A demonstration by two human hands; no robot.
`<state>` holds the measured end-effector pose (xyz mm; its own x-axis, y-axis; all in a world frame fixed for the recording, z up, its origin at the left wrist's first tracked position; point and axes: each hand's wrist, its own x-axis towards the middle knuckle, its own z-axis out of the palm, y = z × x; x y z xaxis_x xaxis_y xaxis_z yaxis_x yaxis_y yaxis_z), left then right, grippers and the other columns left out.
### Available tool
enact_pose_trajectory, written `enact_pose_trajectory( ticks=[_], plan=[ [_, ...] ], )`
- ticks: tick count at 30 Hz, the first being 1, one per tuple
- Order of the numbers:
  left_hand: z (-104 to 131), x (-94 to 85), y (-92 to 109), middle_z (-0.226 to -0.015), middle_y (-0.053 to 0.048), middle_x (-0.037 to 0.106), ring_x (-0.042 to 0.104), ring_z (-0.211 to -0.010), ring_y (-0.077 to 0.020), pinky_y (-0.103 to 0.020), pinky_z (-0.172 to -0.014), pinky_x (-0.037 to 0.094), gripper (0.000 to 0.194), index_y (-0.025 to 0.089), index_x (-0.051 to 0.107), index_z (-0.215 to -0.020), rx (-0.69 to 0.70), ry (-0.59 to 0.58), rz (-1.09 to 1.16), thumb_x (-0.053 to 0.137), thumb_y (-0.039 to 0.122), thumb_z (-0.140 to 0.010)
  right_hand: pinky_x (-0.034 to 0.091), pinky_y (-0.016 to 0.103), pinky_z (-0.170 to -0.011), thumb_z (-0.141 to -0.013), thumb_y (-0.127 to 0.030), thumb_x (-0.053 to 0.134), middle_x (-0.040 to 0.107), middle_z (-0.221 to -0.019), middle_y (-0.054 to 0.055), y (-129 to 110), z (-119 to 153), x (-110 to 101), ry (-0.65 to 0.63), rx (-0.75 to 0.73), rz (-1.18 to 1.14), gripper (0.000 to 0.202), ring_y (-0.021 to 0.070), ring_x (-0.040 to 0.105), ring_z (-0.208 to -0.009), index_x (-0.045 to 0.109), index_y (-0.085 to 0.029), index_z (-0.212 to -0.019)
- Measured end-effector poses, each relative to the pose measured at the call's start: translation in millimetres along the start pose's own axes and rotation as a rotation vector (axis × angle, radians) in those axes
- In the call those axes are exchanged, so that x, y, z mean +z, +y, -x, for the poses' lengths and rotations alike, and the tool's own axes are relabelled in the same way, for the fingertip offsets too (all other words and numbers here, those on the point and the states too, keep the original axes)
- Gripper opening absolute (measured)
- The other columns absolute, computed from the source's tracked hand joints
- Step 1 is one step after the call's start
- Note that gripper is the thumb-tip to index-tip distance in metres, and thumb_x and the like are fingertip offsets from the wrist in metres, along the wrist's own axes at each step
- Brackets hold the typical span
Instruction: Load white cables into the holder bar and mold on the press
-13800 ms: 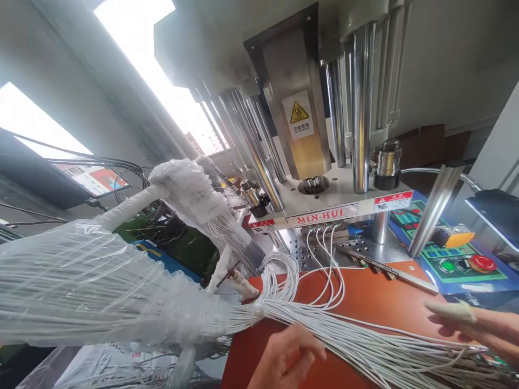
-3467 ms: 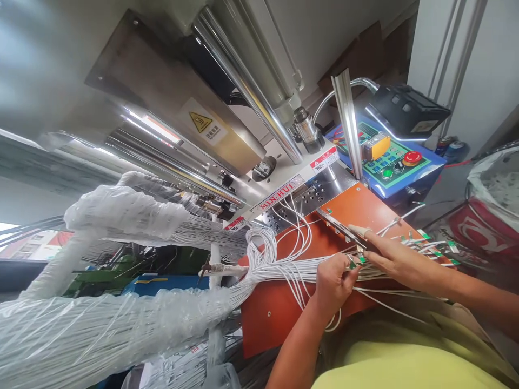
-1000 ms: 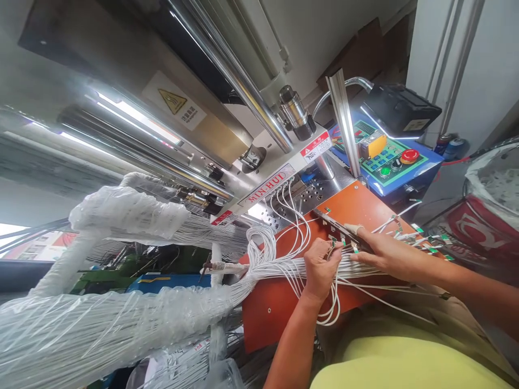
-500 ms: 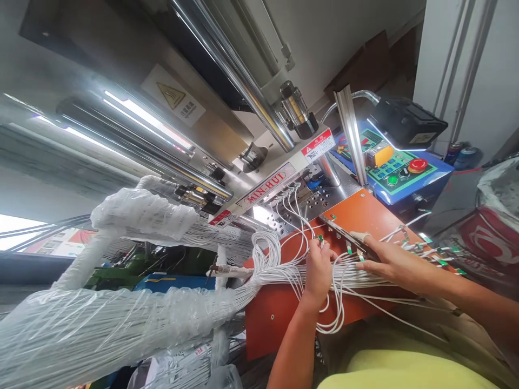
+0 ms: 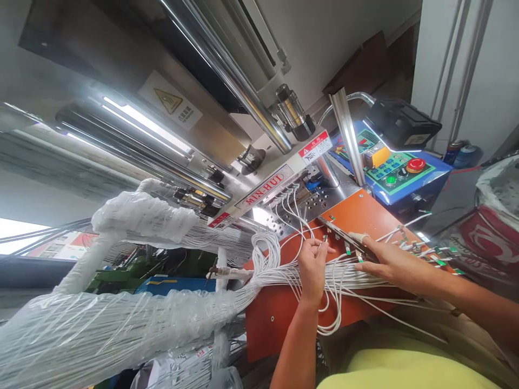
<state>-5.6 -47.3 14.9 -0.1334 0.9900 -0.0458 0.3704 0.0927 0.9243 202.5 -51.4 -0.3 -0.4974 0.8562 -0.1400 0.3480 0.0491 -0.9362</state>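
The white wires (image 5: 357, 278) lie fanned across the orange table (image 5: 365, 216), running from the plastic-wrapped bundle (image 5: 121, 324) on my left to their green-tipped ends on my right. My left hand (image 5: 312, 262) rests on top of the wires, its grip pinching one green-tipped wire end (image 5: 324, 237) between thumb and fingertips, raised just above the rest. My right hand (image 5: 385, 262) lies flat over the wires just beside it, fingers spread and pressing them down, the taped forefinger touching the metal bar (image 5: 340, 232). A few wires loop up into the press (image 5: 267, 189) behind. The control panel (image 5: 397, 170) sits well apart, further right.
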Motion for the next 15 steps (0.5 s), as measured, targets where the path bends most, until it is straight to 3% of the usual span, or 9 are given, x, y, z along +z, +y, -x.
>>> enact_pose_trajectory(
  ticks=[3, 6, 9, 12, 15],
  plan=[
    [-1.4, 0.6, 2.1, -0.089, -0.008, 0.076, 0.041, -0.043, -0.005, -0.019, -0.045, 0.033, 0.023, 0.016, 0.058, -0.092, -0.024, -0.012, 0.01, 0.06, 0.038, -0.088, 0.043, 0.043, -0.097, -0.088, -0.048, 0.052, 0.067, -0.111, 0.009, -0.5, 0.2, -0.3, 0.006, -0.004, 0.002, 0.061, 0.0299, 0.061, -0.101, 0.039, -0.021, -0.142],
    [-3.1, 0.7, 0.3, -0.09, -0.008, 0.076, 0.037, -0.041, -0.0041, -0.019, -0.042, 0.031, 0.031, 0.015, 0.06, -0.109, -0.033, -0.046, 0.029, 0.059, 0.038, -0.089, 0.044, 0.043, -0.095, -0.087, -0.047, 0.054, 0.068, -0.11, 0.008, -2.3, 0.7, -1.2, 0.016, -0.016, -0.014, 0.062, 0.0304, 0.062, -0.099, 0.04, -0.023, -0.142],
    [-3.6, 1.2, -3.5, -0.091, -0.009, 0.075, 0.047, -0.048, -0.0061, -0.019, -0.047, 0.039, 0.034, 0.014, 0.063, -0.114, -0.006, -0.073, 0.012, 0.058, 0.037, -0.09, 0.046, 0.042, -0.093, -0.085, -0.047, 0.055, 0.068, -0.11, 0.008, -4.3, 1.5, -2.3, 0.027, -0.014, -0.022, 0.063, 0.0309, 0.062, -0.098, 0.042, -0.023, -0.142],
    [-2.6, 2.7, -4.8, -0.09, -0.007, 0.074, 0.061, -0.066, -0.0118, -0.023, -0.061, 0.049, 0.027, 0.016, 0.071, -0.101, 0.048, -0.045, -0.072, 0.065, 0.037, -0.085, 0.047, 0.042, -0.09, -0.084, -0.046, 0.055, 0.069, -0.107, 0.008, -5.9, 1.9, -3.8, 0.038, -0.003, -0.01, 0.061, 0.0306, 0.063, -0.095, 0.045, -0.023, -0.139],
    [-1.2, 4.0, -4.1, -0.086, -0.004, 0.073, 0.066, -0.077, -0.0154, -0.027, -0.075, 0.051, 0.017, 0.018, 0.074, -0.089, 0.131, -0.037, -0.148, 0.067, 0.032, -0.084, 0.048, 0.041, -0.088, -0.083, -0.048, 0.055, 0.07, -0.101, 0.007, -8.0, 1.7, -5.2, 0.044, 0.001, 0.009, 0.058, 0.0293, 0.064, -0.091, 0.049, -0.023, -0.135]
  ],
)
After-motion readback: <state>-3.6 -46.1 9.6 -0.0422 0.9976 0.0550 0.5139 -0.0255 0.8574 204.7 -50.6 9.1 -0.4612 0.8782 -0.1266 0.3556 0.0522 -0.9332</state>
